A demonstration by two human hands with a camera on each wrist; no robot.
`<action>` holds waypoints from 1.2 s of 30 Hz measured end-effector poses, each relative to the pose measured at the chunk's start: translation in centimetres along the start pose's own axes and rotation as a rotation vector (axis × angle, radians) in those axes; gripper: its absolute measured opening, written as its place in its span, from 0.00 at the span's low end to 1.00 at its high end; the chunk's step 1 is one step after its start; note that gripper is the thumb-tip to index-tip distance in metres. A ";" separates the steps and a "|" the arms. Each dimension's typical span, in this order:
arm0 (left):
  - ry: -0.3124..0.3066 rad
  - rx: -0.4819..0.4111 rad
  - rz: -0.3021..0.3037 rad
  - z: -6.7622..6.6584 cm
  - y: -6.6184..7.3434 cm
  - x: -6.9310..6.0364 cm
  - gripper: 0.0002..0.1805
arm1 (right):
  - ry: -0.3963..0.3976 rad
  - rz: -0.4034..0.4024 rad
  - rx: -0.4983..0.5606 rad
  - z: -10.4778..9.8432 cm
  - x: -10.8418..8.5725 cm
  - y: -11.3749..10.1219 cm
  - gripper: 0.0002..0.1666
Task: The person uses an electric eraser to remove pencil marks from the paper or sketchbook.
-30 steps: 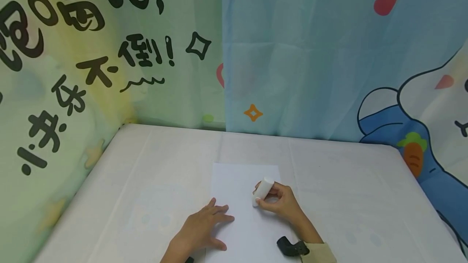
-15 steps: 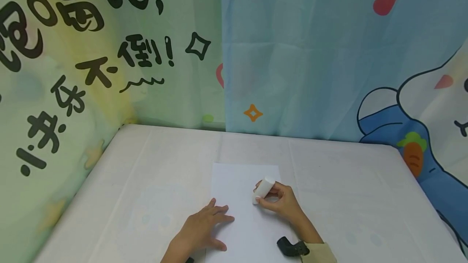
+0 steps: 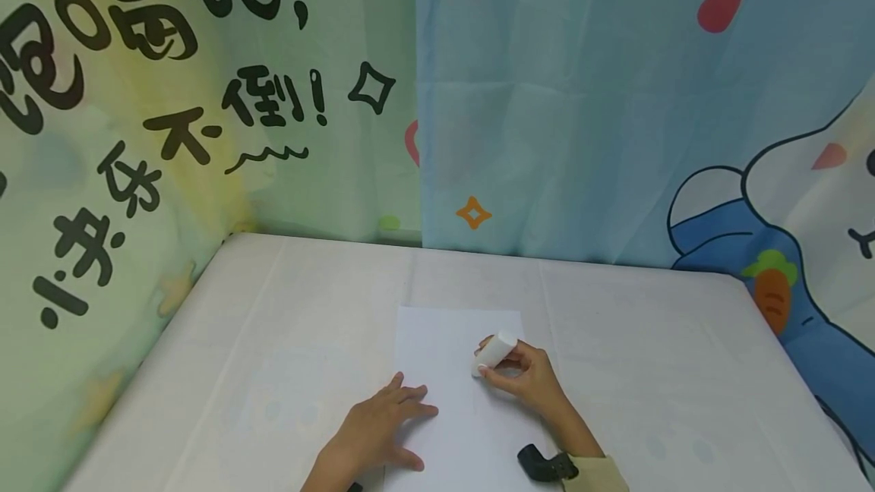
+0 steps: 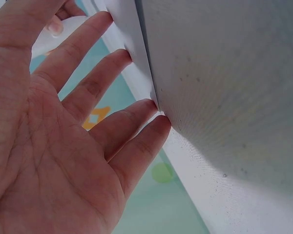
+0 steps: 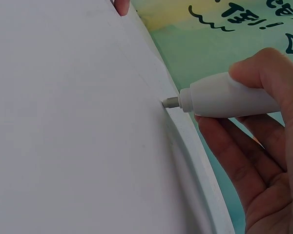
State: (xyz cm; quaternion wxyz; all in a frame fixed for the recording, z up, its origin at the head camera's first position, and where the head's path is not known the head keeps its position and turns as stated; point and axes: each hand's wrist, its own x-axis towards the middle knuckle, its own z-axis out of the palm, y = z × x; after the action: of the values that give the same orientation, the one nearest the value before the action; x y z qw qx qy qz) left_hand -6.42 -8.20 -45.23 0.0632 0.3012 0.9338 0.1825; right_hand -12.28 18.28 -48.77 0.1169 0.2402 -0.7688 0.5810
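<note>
A fat white electric eraser (image 3: 495,354) with a thin grey tip is gripped between thumb and fingers by my right hand (image 3: 529,378). It leans to the right, and in the right wrist view its tip (image 5: 171,103) touches the sheet of white paper (image 3: 437,340). My left hand (image 3: 383,424) rests with fingers spread on the paper's left side. In the left wrist view, its fingertips (image 4: 124,56) press at the paper's edge. Any marks on the paper are too faint to make out in the head view.
The paper lies on a table with a white cloth (image 3: 287,340). Printed curtains (image 3: 547,97) hang behind and along the left side. A black wrist camera mount (image 3: 547,463) sits on the right wrist, close over the paper.
The electric eraser has tilted further to the right, and its lower end has shifted slightly away from me along the paper. My left hand stays in place.
</note>
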 end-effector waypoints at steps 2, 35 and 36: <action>0.001 -0.002 0.000 0.0 0.0 0.0 0.36 | 0.001 -0.002 0.005 0.0 0.0 -0.1 0.19; 0.006 0.013 0.010 0.2 -0.1 0.0 0.36 | -0.095 -0.006 0.050 -0.3 -0.2 0.1 0.17; 0.006 0.014 0.011 0.1 -0.1 0.0 0.36 | -0.097 -0.007 0.050 -0.3 -0.2 0.1 0.17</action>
State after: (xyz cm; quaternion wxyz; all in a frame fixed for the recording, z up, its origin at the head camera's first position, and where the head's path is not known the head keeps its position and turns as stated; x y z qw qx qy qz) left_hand -6.45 -8.21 -45.40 0.0573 0.3061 0.9336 0.1772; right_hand -12.19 18.62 -48.83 0.0754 0.2736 -0.7579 0.5874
